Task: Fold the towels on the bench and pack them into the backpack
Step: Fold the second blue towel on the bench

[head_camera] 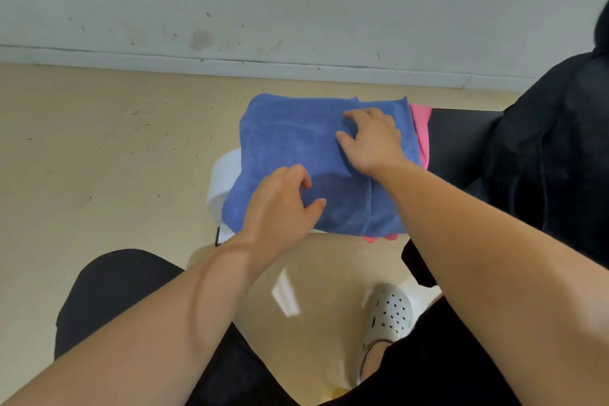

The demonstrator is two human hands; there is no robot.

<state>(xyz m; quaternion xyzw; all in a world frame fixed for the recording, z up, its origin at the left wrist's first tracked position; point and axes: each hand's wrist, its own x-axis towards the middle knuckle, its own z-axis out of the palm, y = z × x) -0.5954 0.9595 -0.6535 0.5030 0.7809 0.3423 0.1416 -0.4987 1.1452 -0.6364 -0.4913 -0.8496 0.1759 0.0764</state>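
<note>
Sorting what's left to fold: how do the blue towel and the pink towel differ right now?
The blue towel lies on top in full view; the pink towel lies under it, only edges showing. The right hand seems to pinch the blue towel and the left hand is over it; neither touches the pink towel. Both are stacked on the bench.
</note>
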